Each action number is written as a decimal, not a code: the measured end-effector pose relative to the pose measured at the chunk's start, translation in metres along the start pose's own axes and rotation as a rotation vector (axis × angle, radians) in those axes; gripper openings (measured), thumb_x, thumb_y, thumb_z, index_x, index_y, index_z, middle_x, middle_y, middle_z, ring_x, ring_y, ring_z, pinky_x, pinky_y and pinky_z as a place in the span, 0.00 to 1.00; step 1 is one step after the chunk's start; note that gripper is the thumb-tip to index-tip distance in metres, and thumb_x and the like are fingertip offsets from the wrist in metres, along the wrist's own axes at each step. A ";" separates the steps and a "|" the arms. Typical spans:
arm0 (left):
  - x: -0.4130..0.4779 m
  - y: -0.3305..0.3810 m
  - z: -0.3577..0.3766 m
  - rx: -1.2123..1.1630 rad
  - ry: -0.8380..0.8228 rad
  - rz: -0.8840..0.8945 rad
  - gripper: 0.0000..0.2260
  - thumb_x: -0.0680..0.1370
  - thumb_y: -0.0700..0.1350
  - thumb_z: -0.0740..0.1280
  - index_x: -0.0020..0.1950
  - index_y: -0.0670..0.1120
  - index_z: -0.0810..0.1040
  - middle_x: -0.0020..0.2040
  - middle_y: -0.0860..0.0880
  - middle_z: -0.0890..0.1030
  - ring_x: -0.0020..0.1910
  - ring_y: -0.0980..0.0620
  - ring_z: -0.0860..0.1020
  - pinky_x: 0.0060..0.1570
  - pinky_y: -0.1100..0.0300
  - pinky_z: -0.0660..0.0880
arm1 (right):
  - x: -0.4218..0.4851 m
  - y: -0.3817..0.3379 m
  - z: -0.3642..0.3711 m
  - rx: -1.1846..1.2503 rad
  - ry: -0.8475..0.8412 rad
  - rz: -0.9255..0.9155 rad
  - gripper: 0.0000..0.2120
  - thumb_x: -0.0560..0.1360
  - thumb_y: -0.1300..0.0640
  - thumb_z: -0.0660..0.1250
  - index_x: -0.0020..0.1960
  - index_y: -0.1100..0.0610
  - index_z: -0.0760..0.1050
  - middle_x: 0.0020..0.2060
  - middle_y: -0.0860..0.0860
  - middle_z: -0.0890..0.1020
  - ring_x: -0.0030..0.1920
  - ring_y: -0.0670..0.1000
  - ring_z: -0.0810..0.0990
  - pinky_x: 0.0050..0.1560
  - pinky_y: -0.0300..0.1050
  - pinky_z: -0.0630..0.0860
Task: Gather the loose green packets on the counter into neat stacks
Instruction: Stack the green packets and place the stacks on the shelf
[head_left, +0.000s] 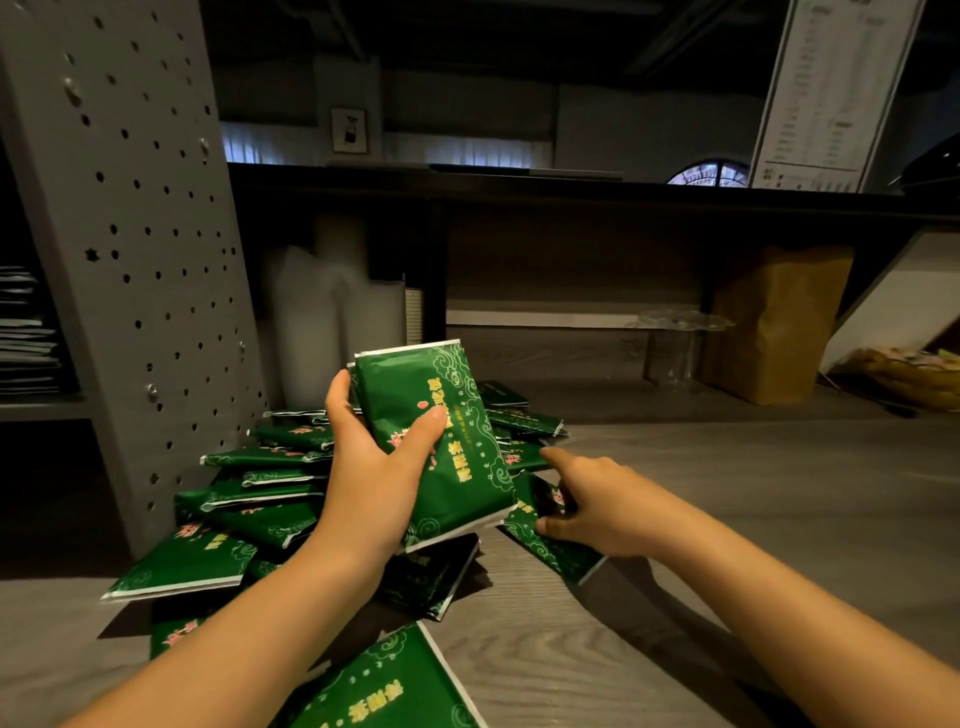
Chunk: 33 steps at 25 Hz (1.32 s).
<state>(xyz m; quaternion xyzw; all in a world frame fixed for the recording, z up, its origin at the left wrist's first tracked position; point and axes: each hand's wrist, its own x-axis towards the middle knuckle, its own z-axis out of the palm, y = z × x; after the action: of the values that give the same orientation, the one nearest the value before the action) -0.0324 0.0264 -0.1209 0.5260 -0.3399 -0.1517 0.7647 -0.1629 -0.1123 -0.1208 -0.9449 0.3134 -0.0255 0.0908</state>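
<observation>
Left hand clasps packet bundle; right hand, four o'clock, touches loose packet, grasp unclear; held one-handed, bundle may fan apart

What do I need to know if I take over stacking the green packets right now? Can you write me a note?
Left hand: holds a bundle of packets up above the counter, thumb across the front.
Right hand: rests on one packet lying on the counter, index finger stretched out. I cannot tell if it grips it yet.
Heap: many packets lie in a messy pile on the left, with a few nearer you.
Done: only the bundle is gathered. No neat stack shows on the counter.
Left: add that packet, collect the heap, set down tidy stacks.
</observation>
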 end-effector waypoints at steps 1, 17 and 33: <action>0.000 -0.001 0.000 0.002 0.000 0.003 0.29 0.75 0.41 0.67 0.71 0.56 0.58 0.57 0.51 0.76 0.49 0.53 0.81 0.40 0.57 0.80 | 0.000 0.000 -0.001 0.039 -0.011 -0.007 0.37 0.74 0.48 0.68 0.76 0.55 0.52 0.66 0.55 0.72 0.64 0.55 0.72 0.63 0.52 0.71; 0.000 -0.006 0.000 0.116 -0.024 0.067 0.33 0.76 0.41 0.68 0.73 0.56 0.53 0.56 0.58 0.74 0.50 0.58 0.78 0.37 0.65 0.78 | -0.009 0.003 -0.023 0.809 0.447 -0.140 0.08 0.74 0.62 0.68 0.49 0.51 0.78 0.44 0.49 0.84 0.47 0.48 0.83 0.51 0.53 0.81; 0.002 -0.015 0.004 0.015 0.072 -0.091 0.19 0.82 0.54 0.53 0.73 0.60 0.57 0.66 0.48 0.73 0.63 0.47 0.73 0.64 0.43 0.70 | -0.009 -0.042 0.017 0.559 0.670 -0.411 0.27 0.70 0.40 0.61 0.68 0.45 0.68 0.65 0.42 0.66 0.67 0.39 0.62 0.65 0.30 0.59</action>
<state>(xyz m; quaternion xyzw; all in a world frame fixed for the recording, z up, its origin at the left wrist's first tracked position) -0.0318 0.0168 -0.1331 0.5517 -0.2890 -0.1646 0.7649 -0.1443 -0.0714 -0.1292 -0.8664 0.1135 -0.4293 0.2285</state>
